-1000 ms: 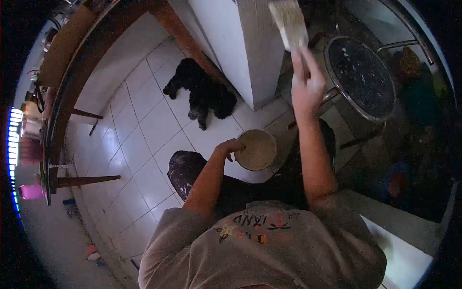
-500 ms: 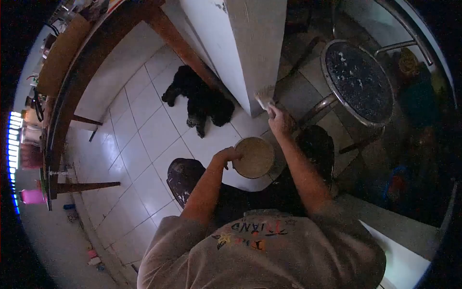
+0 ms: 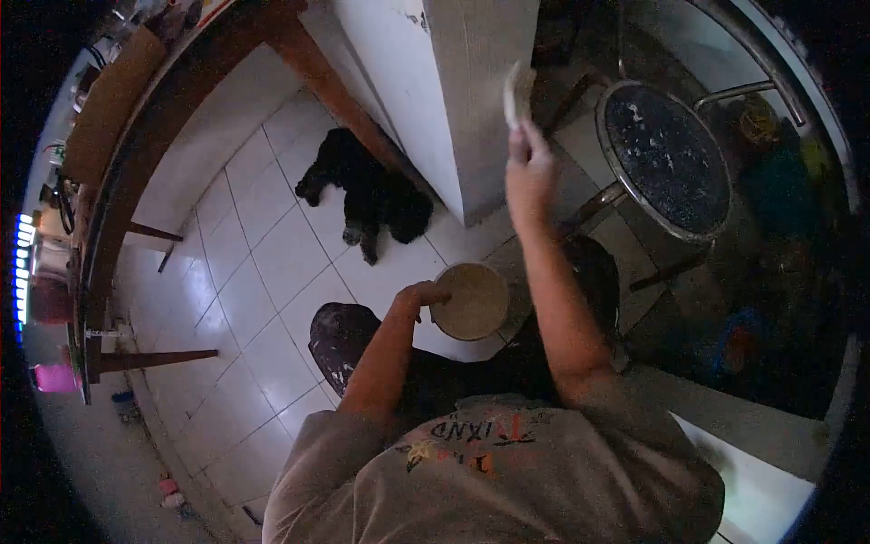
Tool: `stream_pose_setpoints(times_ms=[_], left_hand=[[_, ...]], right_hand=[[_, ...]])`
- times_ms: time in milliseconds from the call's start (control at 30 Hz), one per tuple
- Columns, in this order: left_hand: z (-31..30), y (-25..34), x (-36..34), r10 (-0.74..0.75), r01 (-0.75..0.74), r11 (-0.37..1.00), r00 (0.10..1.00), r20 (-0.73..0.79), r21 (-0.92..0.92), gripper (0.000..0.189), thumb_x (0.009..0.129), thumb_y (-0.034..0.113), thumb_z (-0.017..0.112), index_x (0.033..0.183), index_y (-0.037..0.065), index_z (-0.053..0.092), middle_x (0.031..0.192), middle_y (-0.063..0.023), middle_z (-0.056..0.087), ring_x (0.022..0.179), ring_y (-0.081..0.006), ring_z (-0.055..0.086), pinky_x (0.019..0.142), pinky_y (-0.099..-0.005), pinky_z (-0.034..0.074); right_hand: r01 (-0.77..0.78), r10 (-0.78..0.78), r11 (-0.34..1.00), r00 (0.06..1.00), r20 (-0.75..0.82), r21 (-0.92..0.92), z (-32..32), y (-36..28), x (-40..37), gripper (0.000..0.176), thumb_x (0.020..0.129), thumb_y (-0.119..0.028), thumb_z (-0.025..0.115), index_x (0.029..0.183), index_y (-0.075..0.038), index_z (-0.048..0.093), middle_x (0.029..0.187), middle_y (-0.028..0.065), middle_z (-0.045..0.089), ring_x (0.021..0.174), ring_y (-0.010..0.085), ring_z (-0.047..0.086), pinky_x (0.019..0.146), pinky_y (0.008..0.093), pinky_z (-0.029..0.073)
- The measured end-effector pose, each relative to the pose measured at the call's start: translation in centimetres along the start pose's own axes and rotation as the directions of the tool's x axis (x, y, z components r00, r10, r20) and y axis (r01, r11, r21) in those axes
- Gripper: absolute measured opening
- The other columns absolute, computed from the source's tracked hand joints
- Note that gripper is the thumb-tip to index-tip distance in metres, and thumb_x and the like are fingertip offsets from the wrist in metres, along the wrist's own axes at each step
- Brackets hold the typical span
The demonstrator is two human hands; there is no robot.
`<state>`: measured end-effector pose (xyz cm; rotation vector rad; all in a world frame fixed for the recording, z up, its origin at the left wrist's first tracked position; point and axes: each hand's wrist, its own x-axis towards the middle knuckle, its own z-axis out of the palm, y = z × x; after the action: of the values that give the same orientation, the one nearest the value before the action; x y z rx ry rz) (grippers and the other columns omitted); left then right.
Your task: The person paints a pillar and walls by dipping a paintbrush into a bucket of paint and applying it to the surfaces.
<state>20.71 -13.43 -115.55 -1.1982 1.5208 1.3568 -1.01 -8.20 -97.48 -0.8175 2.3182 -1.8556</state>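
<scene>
My right hand is raised in front of the pillar, its fingers closed around a pale paintbrush. The brush points up and overlaps the pillar's right face and edge; motion blurs it a little. Low between my knees, my left hand grips the near-left rim of a round bucket, thumb over the inside and fingers hidden behind the wall. Greyish-beige contents or an inner bottom show in the bucket.
A black dog lies on the tiled floor beside the pillar's base. To the right stands a round metal stool with a paint-spattered dark seat. A wooden table carrying assorted items runs along the left.
My right hand has lifted the paintbrush from low on the pillar's edge to higher up along it. My left hand still holds the bucket; the view has shifted slightly.
</scene>
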Motion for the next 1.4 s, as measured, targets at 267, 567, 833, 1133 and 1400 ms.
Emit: stream_pose_setpoints(times_ms=[267,567,833,1133,1400], left_hand=[[0.1,-0.4,1.7,-0.011,0.011,1.0,1.0,0.008,0.017,0.073,0.075,0.051,0.058,0.13,0.009,0.032,0.129,-0.0219,0.035,0.114,-0.0404,0.039,0.075,-0.0553,0.049],[0.2,-1.1,2.8,-0.006,0.006,1.0,1.0,-0.031,-0.007,0.079,0.072,0.054,0.06,0.132,0.011,0.029,0.131,-0.0228,0.033,0.114,-0.0438,0.038,0.075,-0.0585,0.047],[0.4,-0.8,1.3,0.027,-0.028,0.999,0.997,-0.074,-0.015,0.081,0.073,0.051,0.061,0.132,0.005,0.027,0.132,-0.026,0.029,0.113,-0.0442,0.041,0.077,-0.0572,0.046],[0.0,-1.7,3.1,0.025,-0.026,0.999,0.999,-0.019,-0.022,0.077,0.072,0.055,0.06,0.128,0.008,0.038,0.136,-0.0217,0.026,0.114,-0.049,0.037,0.08,-0.0622,0.042],[0.2,-0.9,2.6,0.036,-0.036,0.998,0.999,-0.003,0.06,0.08,0.071,0.06,0.058,0.129,0.009,0.037,0.137,-0.0198,0.027,0.114,-0.0472,0.038,0.079,-0.0608,0.043]], right_hand=[[0.021,0.022,0.984,0.971,0.237,-0.177,2.0,8.2,-7.7,0.025,0.087,-0.018,0.051,0.106,-0.005,0.059,0.096,0.0199,0.061,0.089,0.0327,0.06,0.076,0.0356,0.046],[0.221,-0.221,0.975,0.975,-0.011,-0.03,-3.3,-0.5,-0.7,0.031,0.084,-0.015,0.053,0.114,-0.006,0.055,0.098,0.0194,0.06,0.086,0.0311,0.06,0.075,0.0349,0.046],[0.428,-0.372,0.792,0.904,0.212,-0.435,1.9,8.9,-3.5,0.059,0.074,-0.003,0.057,0.13,-0.013,0.039,0.096,0.0229,0.055,0.085,0.0376,0.056,0.072,0.0419,0.047],[0.053,0.257,0.803,0.867,0.426,-0.593,-0.3,10.3,-8.1,0.034,0.084,-0.025,0.051,0.115,-0.011,0.054,0.091,0.0212,0.06,0.083,0.0347,0.059,0.068,0.0407,0.048],[0.338,-0.337,0.94,0.941,0.036,-0.048,-3.2,-3.6,-1.7,0.029,0.087,-0.016,0.053,0.114,-0.006,0.056,0.093,0.0173,0.062,0.084,0.0254,0.061,0.07,0.0313,0.046]])
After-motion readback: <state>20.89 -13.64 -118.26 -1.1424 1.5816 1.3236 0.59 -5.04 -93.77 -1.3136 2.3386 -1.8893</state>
